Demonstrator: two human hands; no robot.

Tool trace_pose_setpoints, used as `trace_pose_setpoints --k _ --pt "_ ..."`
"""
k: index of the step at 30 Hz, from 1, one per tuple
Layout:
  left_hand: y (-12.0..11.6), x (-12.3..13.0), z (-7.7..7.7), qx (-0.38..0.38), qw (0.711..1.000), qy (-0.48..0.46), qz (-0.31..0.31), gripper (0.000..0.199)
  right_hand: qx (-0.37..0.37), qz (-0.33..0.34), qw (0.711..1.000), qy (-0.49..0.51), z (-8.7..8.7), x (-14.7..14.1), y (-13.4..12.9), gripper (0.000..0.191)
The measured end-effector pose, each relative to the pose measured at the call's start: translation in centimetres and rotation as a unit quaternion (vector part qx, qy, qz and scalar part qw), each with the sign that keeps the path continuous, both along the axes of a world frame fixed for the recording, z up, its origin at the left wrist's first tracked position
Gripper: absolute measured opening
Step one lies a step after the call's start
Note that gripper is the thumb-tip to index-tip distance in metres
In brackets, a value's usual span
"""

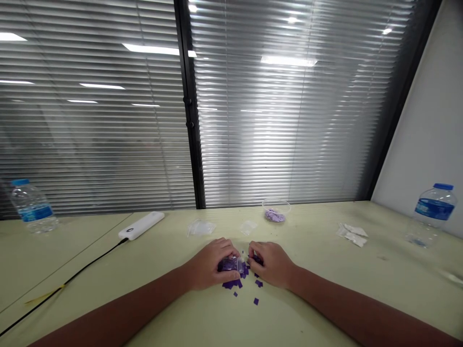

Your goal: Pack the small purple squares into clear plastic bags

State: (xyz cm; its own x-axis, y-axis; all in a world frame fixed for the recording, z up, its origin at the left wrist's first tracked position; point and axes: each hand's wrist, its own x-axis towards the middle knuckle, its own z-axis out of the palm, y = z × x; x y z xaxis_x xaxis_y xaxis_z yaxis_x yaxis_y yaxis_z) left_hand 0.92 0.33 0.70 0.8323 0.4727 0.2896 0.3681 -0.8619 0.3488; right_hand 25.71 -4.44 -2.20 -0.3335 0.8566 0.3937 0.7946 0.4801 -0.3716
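My left hand is wrapped round a small clear container with purple pieces inside, lying on its side with its mouth toward the right. Close to that mouth, my right hand has its fingers curled together over dark purple pieces; exactly what they pinch is too small to make out. Purple square pieces lie on the table beneath and beside the container, and a few are scattered nearer to me.
On the pale table stand a round clear tub of lilac pieces, a left bottle and a right bottle. Clear bags, white packets and a white power bank with a black cable lie about.
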Motion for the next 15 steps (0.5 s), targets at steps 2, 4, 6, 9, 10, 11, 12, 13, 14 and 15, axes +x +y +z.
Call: trace_pose_setpoints --k 2,4,6,9,10,11,12,13,14,15 --pt "0.0 -0.01 -0.02 -0.003 1.0 0.001 0.002 0.039 0.002 0.001 1.0 -0.001 0.02 -0.03 -0.02 0.002" --pt "-0.03 -0.02 -0.03 -0.005 1.0 -0.001 0.004 0.04 0.003 0.001 1.0 -0.004 0.02 -0.05 -0.02 0.002" --pt "-0.06 -0.03 -0.04 -0.004 1.0 -0.004 0.003 0.04 0.003 0.0 1.0 -0.005 0.0 -0.05 -0.01 0.002" --pt "-0.1 -0.02 -0.04 -0.005 1.0 -0.002 0.001 0.04 0.005 0.003 1.0 -0.003 -0.05 -0.01 0.0 0.002" --pt "-0.1 -0.01 -0.05 -0.008 1.0 -0.001 0.002 0.04 0.004 0.004 1.0 -0.002 -0.08 0.0 0.01 0.001" --pt "-0.1 0.0 -0.05 -0.01 1.0 0.0 0.003 0.041 0.005 0.004 1.0 -0.001 -0.11 0.01 0.02 0.001" --pt "-0.1 0.0 -0.06 -0.012 1.0 0.001 0.004 0.041 0.005 0.005 1.0 -0.001 -0.13 0.02 0.03 0.001" --pt "-0.1 0.01 -0.07 -0.013 1.0 0.002 0.004 0.041 0.005 0.004 1.0 -0.001 -0.15 0.02 0.04 0.001" --pt "-0.09 0.01 -0.07 -0.013 1.0 0.002 0.005 0.041 0.005 0.003 1.0 -0.001 -0.16 0.02 0.05 0.001" --pt "-0.08 0.0 -0.08 -0.013 1.0 0.002 0.005 0.041 0.005 0.002 1.0 -0.002 -0.15 0.01 0.05 0.001"
